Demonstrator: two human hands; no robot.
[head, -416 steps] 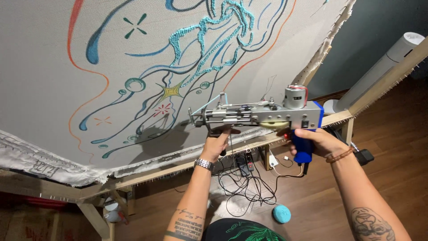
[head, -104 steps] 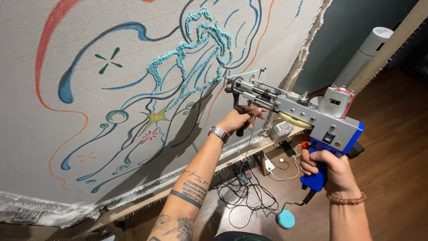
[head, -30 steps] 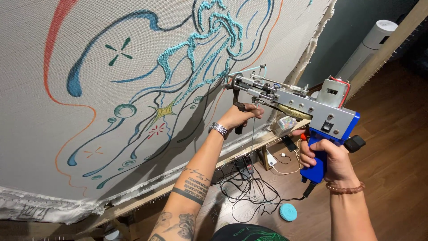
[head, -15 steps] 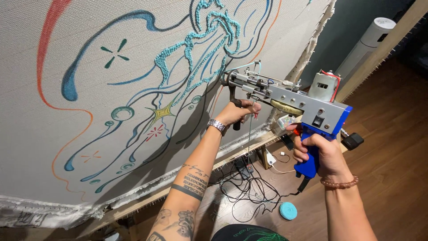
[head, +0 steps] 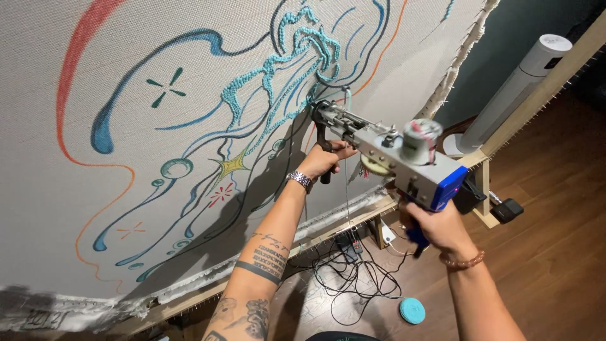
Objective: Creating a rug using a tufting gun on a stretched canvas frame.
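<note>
My right hand [head: 435, 227], nearest me, is closed around the blue rear grip of the grey metal tufting gun [head: 385, 148]. A beaded bracelet sits on that wrist. Below, on the wooden floor [head: 555, 265], lie a round teal disc [head: 411, 310] and a tangle of black cables [head: 350, 278]. Further out, my left hand [head: 325, 161], with a metal watch on its wrist, is wrapped around the gun's black front handle. The gun's tip touches the stretched pale cloth [head: 76, 208], right at the raised teal yarn line [head: 278, 69] of the drawn jellyfish. The wooden frame [head: 353, 221] runs under the cloth. Beyond stands a tall white tower fan [head: 517, 82].
</note>
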